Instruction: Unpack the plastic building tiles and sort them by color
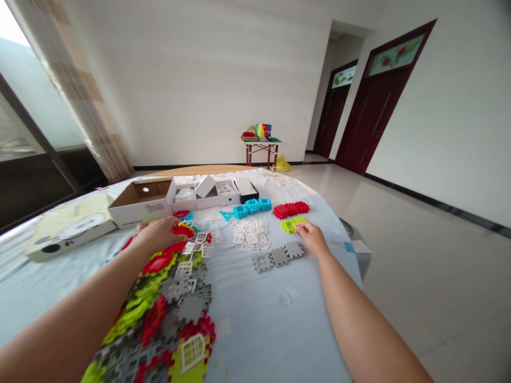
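Observation:
My left hand [158, 235] reaches over the far end of a heap of interlocking plastic building panels. Its fingers stretch toward a red panel [183, 230], partly covering the pieces there; whether it grips one is unclear. My right hand [313, 238] pinches the near right edge of a lime green panel [293, 224] lying on the cloth. Beyond that sits a row of red panels [291, 209], with a row of blue panels [252, 208] to its left. Three joined grey panels [278, 257] lie just nearer, beside a pile of white window lattices [251, 235].
An open cardboard box [139, 205], several small white boxes [206, 194] and a yellow printed box lid [72, 226] stand along the far left. The round table has a pale blue cloth [275, 330]. A small side table [263, 142] stands by the wall.

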The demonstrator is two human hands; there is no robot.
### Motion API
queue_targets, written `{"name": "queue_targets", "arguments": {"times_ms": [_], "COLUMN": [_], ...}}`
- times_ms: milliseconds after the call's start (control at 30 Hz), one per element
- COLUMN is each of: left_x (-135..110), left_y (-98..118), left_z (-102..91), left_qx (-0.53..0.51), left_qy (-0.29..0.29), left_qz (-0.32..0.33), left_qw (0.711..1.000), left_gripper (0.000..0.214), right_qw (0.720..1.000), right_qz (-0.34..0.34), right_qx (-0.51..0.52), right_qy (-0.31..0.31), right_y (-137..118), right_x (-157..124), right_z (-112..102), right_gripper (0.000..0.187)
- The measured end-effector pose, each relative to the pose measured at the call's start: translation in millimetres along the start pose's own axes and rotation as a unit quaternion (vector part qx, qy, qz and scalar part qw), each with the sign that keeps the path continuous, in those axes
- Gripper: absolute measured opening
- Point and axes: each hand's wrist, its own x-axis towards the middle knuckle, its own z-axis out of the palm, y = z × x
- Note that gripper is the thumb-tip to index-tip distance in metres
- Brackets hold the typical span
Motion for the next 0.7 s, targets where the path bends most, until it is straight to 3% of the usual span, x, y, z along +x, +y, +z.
{"name": "queue_targets", "arguments": {"times_ms": [367, 567, 700], "left_x": [-15, -24, -31], "left_y": [4, 1, -4], "left_z": [-26.3, -23.5, -14.8], "left_qx": [0.031, 0.005, -0.008], "left_qy": [-0.013, 0.027, -0.026], "left_qz": [0.041, 0.098, 0.122], "left_qw": [0.999, 0.995, 0.992], "left_gripper": [0.036, 0.039, 0.047], "right_qw": [1.000, 1.000, 1.000], "right_qz": [0.007, -0.003, -0.004], "right_qx": [0.000, 0.003, -0.001], "right_qy": [0.001, 0.004, 0.003], "right_y": [-4, -5, -6], "right_x": [-3, -4, -4], "right_z": [-2, -2, -2], "right_gripper": [0.031, 0.031, 0.030]}}
